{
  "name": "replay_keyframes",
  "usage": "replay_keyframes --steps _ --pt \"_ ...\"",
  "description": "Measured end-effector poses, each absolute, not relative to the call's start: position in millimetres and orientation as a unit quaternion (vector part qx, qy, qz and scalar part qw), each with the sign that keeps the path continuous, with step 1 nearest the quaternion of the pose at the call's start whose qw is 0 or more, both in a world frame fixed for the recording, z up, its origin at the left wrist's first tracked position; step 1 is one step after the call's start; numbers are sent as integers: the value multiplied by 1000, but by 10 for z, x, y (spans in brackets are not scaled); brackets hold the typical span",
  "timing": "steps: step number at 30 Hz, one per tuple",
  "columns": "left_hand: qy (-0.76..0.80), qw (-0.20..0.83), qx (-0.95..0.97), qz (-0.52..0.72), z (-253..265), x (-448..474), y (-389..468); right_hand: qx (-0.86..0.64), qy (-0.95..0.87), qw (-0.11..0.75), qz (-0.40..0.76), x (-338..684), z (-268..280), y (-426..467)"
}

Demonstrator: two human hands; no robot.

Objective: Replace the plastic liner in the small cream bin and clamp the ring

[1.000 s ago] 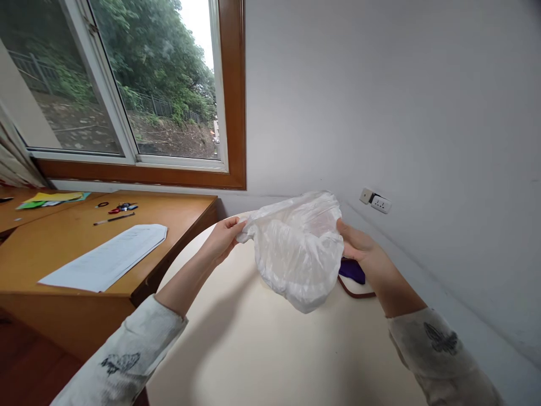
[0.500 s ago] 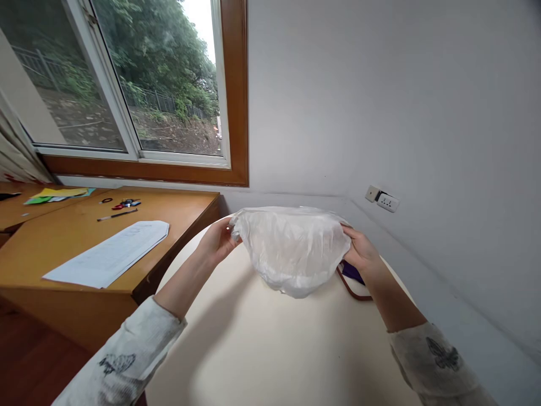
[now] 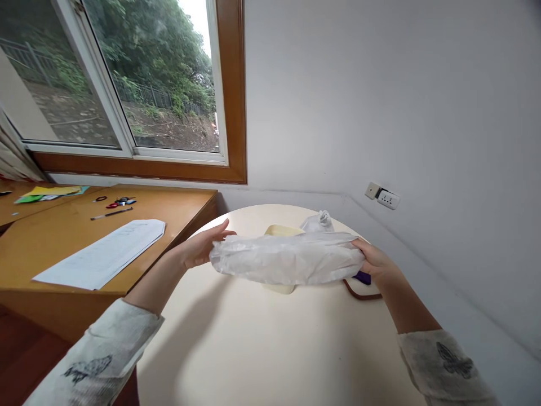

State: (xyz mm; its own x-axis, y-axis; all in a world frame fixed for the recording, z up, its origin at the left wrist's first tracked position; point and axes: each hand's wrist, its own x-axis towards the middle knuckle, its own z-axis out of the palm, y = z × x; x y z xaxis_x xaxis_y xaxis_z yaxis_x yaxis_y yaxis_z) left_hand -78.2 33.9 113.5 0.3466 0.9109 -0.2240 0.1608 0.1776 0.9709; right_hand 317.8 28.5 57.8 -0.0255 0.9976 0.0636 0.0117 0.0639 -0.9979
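A thin white plastic bag (image 3: 287,260) is stretched sideways between my hands above the round table. My left hand (image 3: 203,247) has its fingers at the bag's left end, with the thumb sticking up. At the right end, my right hand (image 3: 373,260) pinches the bag's edge. Part of a pale yellow flat object (image 3: 284,230) shows behind and below the bag; the bag hides its middle. Just beyond stands a white knotted bundle (image 3: 320,221). Near my right hand lie something purple (image 3: 362,277) and a brown strap-like loop (image 3: 359,295), both partly covered.
The cream round table (image 3: 262,349) stands against the wall. To the left, a wooden desk (image 3: 186,206) carries paper sheets (image 3: 105,254), a pen (image 3: 111,213), small items including red scissors-like handles (image 3: 112,206), and coloured papers (image 3: 54,192). A wall socket (image 3: 387,198) is at the right.
The bag has been pulled wider and flattened, and it has come lower and nearer. My hands have moved apart. The yellow object and knotted bundle behind it have come into view.
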Motion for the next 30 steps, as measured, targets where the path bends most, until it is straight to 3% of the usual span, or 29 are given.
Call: replay_keyframes --steps 2,5,10,13,18,22,25,28,30 --pt "460 582 643 193 1298 -750 257 -490 -503 501 506 3125 617 275" --pt "446 425 777 125 1462 -564 71 -478 -485 490 544 2983 716 299" --pt "506 226 821 135 1261 -166 -157 -422 -490 482 591 2756 872 315" --pt "503 164 835 154 1092 -76 -126 -412 -500 485 588 2697 937 274" --pt "488 205 815 235 1176 -138 71 -437 -488 484 581 2781 944 249" --pt "468 352 743 323 1344 -144 258 -469 -486 450 585 2905 918 260" --pt "452 446 676 374 1401 -89 417 -435 -559 371 600 2937 937 264" --pt "466 464 652 379 1440 -24 577 -475 -596 313 567 2924 939 296" --pt "486 456 646 372 1461 17 689 -506 -569 348 547 2906 895 357"
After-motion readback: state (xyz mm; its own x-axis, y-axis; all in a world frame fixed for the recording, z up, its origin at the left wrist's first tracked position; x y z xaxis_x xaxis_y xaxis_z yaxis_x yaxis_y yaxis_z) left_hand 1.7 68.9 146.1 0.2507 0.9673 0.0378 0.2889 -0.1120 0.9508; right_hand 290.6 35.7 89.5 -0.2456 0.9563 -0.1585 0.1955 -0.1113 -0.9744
